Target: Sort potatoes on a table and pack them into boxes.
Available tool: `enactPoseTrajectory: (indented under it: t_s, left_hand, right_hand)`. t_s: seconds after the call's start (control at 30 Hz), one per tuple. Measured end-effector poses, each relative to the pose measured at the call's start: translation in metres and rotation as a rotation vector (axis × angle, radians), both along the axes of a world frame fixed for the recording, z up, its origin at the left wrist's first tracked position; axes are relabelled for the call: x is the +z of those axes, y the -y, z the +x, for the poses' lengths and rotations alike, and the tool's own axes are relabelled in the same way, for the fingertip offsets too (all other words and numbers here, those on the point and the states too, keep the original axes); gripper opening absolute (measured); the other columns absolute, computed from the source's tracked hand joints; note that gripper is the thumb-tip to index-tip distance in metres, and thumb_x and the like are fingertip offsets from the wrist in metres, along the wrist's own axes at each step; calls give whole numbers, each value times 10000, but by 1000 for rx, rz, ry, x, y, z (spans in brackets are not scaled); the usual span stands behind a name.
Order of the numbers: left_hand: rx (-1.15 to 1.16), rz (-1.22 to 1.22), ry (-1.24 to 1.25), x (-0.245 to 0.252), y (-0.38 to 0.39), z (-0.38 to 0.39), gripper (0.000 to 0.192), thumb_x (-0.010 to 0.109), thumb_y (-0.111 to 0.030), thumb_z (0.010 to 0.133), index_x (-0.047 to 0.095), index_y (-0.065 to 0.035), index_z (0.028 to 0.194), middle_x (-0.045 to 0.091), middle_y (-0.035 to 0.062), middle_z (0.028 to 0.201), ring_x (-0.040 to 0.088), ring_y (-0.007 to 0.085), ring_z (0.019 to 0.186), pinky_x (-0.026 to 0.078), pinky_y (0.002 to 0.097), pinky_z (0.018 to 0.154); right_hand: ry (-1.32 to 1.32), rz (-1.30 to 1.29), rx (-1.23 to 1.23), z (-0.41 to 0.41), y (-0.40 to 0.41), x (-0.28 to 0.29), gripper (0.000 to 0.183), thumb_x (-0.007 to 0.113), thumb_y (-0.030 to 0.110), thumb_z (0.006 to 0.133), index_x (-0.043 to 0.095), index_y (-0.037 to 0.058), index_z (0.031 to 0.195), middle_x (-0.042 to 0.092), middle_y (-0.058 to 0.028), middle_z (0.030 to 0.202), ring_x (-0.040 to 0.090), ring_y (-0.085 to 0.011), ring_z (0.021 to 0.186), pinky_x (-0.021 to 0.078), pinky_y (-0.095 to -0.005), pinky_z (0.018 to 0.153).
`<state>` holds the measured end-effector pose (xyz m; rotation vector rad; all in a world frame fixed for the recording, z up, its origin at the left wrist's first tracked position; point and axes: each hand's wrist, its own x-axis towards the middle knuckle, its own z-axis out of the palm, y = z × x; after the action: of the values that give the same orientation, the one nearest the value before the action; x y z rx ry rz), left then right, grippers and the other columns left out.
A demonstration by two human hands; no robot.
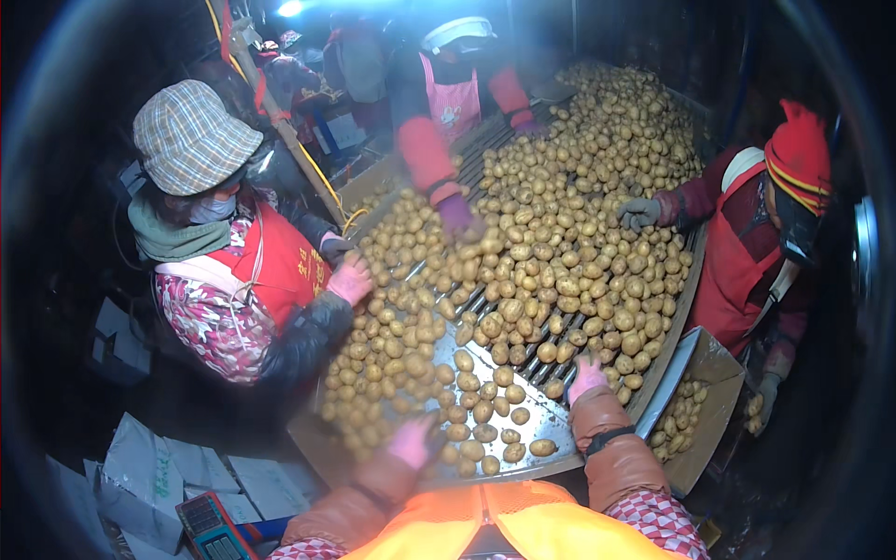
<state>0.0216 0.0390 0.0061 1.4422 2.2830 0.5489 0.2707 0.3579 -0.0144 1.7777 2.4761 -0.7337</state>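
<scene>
My left hand [414, 441], in a pink glove, is blurred over the near edge of a metal sheet [504, 399], beside several loose potatoes [483, 432]. Whether its fingers hold anything cannot be made out. Farther right, my right hand [588, 376], also pink-gloved, reaches to the lower end of a slatted grate [556, 329]. Potatoes [625, 381] lie against its right side, and its fingertips are partly hidden from me. A large heap of potatoes [595, 203] covers most of the grate, and another pile [392, 357] is on the left.
A co-worker's purple glove [458, 218] reaches into the potatoes from across. Another person's pink glove [351, 278] is at the left edge, a grey glove [638, 213] at the right. A cardboard box [707, 420] holds potatoes. Pale boxes [143, 483] and a blue-red device [215, 528] sit lower left.
</scene>
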Motion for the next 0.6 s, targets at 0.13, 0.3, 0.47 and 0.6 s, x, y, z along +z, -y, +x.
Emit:
enactPoseTrajectory:
  t_s: [0.13,0.3,0.47,0.6]
  left_hand:
    - [28,-21,-60,-3,-3,-1,623,704,-432,865,565,-93,1369,612,213,1329,565,404,1238,438,514,1058]
    - [-19,-29,-161,-24,-2,0,605,665,-456,888,557,-147,1397,546,189,1414,525,397,1281,415,516,1071]
    - [-38,-13,-149,-19,0,-3,580,671,-434,888,568,-150,1383,554,184,1398,529,398,1267,413,514,1065]
    - [-81,76,-139,-29,11,-9,549,681,-421,886,588,-160,1359,554,175,1399,524,393,1267,414,512,1062]
  right_hand:
    - [75,-73,50,-8,39,0,664,657,67,806,518,221,1437,386,-193,1521,578,-449,1237,506,-492,1035]
    - [40,-197,-150,-17,19,13,678,700,98,795,518,212,1438,437,-226,1472,568,-420,1267,488,-480,1066]
    - [-877,-896,-588,35,48,31,572,657,26,860,550,236,1382,626,-154,1148,659,-293,845,567,-485,681]
    - [-1382,-826,-663,123,109,51,344,609,316,956,550,171,1262,618,-45,850,578,-204,580,479,-316,465]
